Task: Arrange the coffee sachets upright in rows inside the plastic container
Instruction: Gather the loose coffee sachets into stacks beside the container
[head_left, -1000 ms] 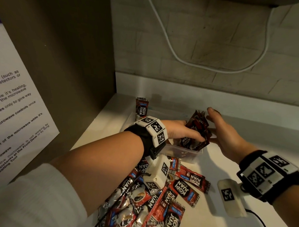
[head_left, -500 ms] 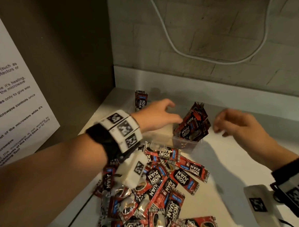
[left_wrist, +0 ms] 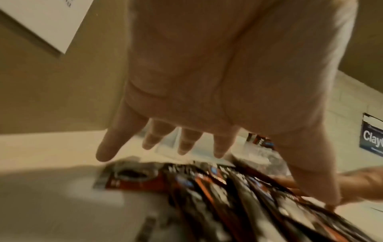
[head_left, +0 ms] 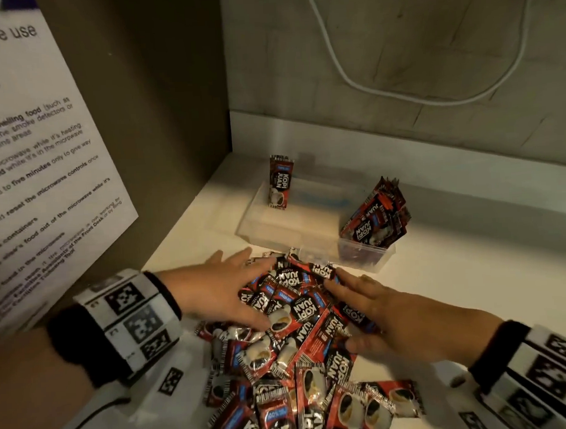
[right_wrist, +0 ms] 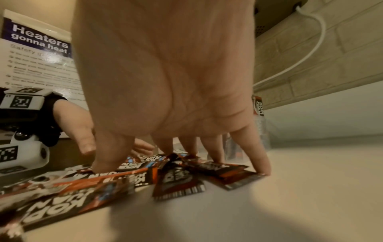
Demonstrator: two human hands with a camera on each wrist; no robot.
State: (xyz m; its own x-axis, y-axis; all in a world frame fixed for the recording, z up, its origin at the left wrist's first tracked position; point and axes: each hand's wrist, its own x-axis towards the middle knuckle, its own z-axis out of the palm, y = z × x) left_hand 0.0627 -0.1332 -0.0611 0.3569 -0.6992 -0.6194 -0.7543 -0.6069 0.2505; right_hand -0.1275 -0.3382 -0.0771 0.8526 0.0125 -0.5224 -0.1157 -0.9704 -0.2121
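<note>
Two flat, spread hands, left hand and right hand, press a sachet pile at lower centre; plastic container holds one upright sachet and perhaps five leaning sachets.

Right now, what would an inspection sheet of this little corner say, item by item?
Surface: pale counter in a corner, lit from above.
Job's things: clear plastic container with one lone sachet standing at its far left and a leaning bundle at its right end; loose sachets lie heaped in front of it.
Clutter: nothing seen beyond the heap.
Grips: left hand and right hand spread flat, fingers straight, on either side of the heap, holding nothing.
Cables: white cord looping down the back wall; thin dark lead at the left wrist.
Surroundings: microwave-use notice on the left panel; tiled wall behind.
</note>
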